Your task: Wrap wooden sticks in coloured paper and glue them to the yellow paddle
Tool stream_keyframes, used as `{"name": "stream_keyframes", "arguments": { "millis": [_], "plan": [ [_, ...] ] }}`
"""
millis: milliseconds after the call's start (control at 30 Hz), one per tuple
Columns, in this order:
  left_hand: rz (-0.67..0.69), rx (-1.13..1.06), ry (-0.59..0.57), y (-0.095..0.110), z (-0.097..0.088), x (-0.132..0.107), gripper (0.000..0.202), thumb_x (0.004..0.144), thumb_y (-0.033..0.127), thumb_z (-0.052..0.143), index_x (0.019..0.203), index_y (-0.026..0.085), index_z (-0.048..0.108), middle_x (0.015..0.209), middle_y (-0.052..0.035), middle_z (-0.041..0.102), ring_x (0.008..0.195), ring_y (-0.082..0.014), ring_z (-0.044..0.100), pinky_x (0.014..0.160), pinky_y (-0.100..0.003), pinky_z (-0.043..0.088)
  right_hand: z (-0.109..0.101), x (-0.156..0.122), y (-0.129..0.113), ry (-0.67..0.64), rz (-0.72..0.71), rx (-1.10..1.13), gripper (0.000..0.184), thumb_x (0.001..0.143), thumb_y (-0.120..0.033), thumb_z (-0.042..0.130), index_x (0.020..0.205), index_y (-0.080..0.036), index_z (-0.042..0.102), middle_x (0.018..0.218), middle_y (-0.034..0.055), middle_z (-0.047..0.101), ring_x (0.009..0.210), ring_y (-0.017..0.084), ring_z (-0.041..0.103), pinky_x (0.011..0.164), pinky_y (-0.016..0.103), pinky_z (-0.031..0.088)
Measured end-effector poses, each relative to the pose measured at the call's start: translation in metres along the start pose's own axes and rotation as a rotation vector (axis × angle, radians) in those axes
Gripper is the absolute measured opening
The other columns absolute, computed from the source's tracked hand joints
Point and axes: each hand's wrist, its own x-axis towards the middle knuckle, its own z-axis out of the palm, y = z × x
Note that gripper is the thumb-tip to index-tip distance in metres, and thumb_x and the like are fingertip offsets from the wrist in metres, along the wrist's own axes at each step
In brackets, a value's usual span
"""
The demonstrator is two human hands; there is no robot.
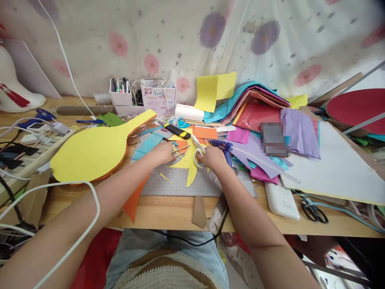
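Observation:
My left hand (164, 153) is low over the grey cutting mat (162, 180), fingers curled beside several thin wooden sticks (182, 151). Whatever is between those fingertips is hidden. Closed at the handle loops of a pair of scissors (197, 152) is my right hand (213, 157), the blades pointing away from me. A blue glue gun (221, 144) lies just beyond that hand. Cut pieces of yellow paper (191, 170) are spread between both hands. A black and yellow utility knife (177, 131) rests on the paper scraps farther back.
A large yellow paddle-shaped cutout (90, 152) lies left. Coloured sheets (252, 100) pile up at the back right. A white power bank (281, 200), black-handled scissors (314, 209) and a ruler (218, 214) lie near the front edge. A white cable (93, 192) crosses my left arm.

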Motion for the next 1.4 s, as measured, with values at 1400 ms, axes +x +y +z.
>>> {"name": "stream_keyframes", "arguments": {
  "millis": [1400],
  "plan": [
    [-0.104,-1.325,0.215,-0.042,0.025,-0.010,0.029,0.083,0.044,0.041,0.068,0.019,0.037,0.053,0.0057,0.033,0.042,-0.0059,0.029,0.039,-0.016,0.022,-0.029,-0.005,-0.030,0.196,-0.272,0.050,0.035,0.088,-0.039,0.032,0.083,-0.021,0.062,0.084,0.0040,0.067,0.077,0.017,0.059,0.058,0.023,0.032]
  ]
}}
